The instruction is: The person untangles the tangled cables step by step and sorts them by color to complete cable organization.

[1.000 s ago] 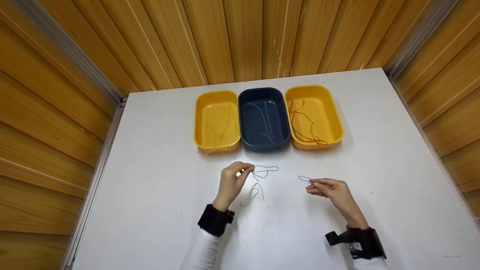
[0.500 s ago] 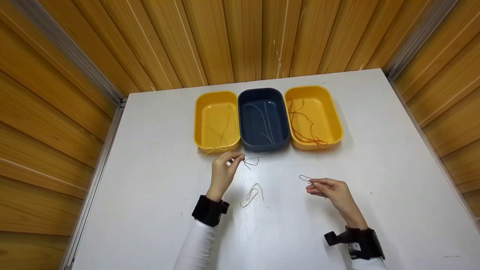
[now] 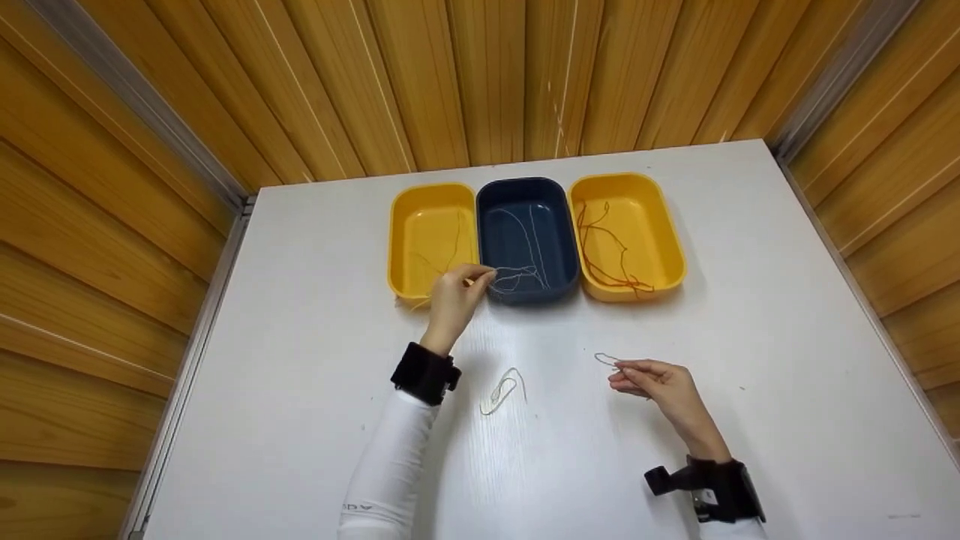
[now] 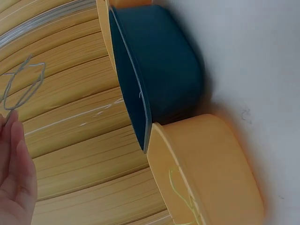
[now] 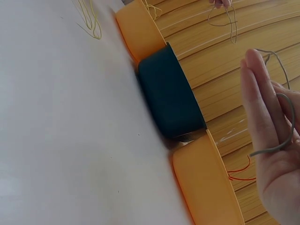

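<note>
My left hand [image 3: 456,300] pinches a looped grey string [image 4: 43,70] between thumb and fingertips, above the near left part of the dark blue bin [image 3: 529,294]. In the left wrist view the loops hang free past the fingertips. My right hand [image 3: 664,386] holds another grey string [image 5: 293,112] over the table to the right; its small loop sticks out past the fingertips, and an end lies across the fingers in the right wrist view. A pale yellowish string [image 3: 504,391] lies loosely coiled on the table between the two forearms.
A yellow bin [image 3: 411,225] with yellow string stands left of the blue one, which has pale strings inside. Right of it, another yellow bin [image 3: 654,225] holds red-orange string [image 3: 624,255]. All stand side by side on the white table [image 3: 315,300], before wood-panel walls [image 3: 495,82].
My left hand has carried its grey string from the table in front of the bins, first leftward, then forward over the dark blue bin. The right hand has barely moved.
</note>
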The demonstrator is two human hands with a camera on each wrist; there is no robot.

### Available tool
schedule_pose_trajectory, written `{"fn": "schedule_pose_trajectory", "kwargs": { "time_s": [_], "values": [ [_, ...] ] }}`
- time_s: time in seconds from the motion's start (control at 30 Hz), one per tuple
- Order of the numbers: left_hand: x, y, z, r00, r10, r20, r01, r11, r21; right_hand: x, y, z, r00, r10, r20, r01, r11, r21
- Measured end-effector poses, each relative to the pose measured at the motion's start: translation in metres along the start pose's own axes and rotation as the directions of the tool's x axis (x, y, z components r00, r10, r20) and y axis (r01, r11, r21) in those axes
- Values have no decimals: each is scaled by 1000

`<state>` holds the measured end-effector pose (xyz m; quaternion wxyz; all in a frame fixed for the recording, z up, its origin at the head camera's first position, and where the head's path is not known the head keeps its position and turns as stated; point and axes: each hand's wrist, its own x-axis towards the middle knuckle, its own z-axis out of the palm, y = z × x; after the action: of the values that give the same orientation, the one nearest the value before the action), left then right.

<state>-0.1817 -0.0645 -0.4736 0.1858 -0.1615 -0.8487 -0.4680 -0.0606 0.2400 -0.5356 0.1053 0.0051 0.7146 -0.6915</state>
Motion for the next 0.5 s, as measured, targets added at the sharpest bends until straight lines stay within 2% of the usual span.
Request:
{"fn": "schedule_pose_trajectory", "kwargs": {
  "time_s": [0.17, 0.33, 0.5],
  "values": [
    [18, 0, 9, 998, -47, 45, 44, 997, 65, 0, 1, 0, 1000, -11, 9, 11, 1000, 6],
    [33, 3, 17, 988, -114, 103, 100, 986, 132, -1, 2, -1, 999, -43, 19, 42, 998, 35],
    [43, 2, 28, 986, -120, 116, 93, 972, 213, -1, 3, -1, 999, -47, 17, 46, 998, 40]
  ]
}}
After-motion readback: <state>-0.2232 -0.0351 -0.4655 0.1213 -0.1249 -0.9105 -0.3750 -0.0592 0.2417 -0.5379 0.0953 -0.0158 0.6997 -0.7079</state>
